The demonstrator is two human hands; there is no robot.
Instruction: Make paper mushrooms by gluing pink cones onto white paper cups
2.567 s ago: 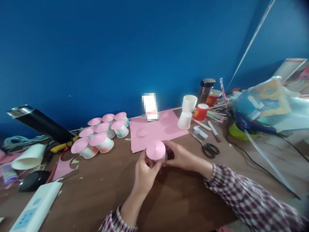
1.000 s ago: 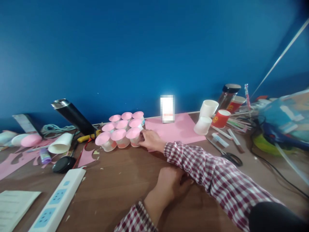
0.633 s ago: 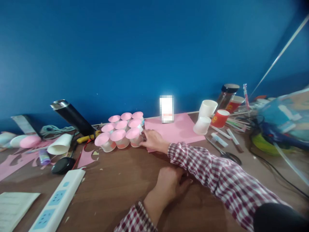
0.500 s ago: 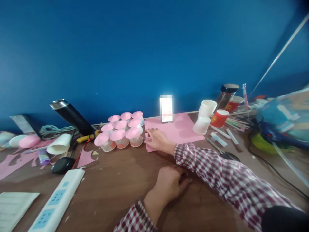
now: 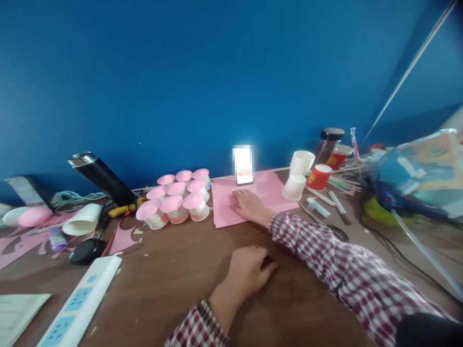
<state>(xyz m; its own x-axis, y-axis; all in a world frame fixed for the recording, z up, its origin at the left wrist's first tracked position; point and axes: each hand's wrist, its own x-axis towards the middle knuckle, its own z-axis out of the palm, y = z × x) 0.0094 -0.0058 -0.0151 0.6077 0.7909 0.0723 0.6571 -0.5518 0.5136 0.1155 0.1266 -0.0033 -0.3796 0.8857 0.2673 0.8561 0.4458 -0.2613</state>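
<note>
My right hand (image 5: 251, 206) rests over the pink paper sheets (image 5: 269, 190), its thumb and fingers closed about a small round pink paper piece (image 5: 230, 200). Nearer to me, my left hand (image 5: 249, 270) lies on the bare wood with fingers curled in and thumb bent; nothing shows in it. To the left of the sheets several white paper cups (image 5: 198, 212) stand close together in rows, each topped by a pink disc (image 5: 194, 200). A lit phone (image 5: 244, 164) stands upright at the back of the sheets.
On the right are white cups (image 5: 293, 188), a red cup (image 5: 319, 177), a dark-lidded bottle (image 5: 327, 144), markers (image 5: 339, 205) and a blue glue gun (image 5: 401, 200) with its cable. At left lie a black flask (image 5: 104, 178), a power strip (image 5: 79, 301) and pink paper scraps (image 5: 123, 240).
My right hand has moved right, away from the front cup and farther onto the pink sheets. My left hand stays curled at nearly the same place. The view has shifted slightly.
</note>
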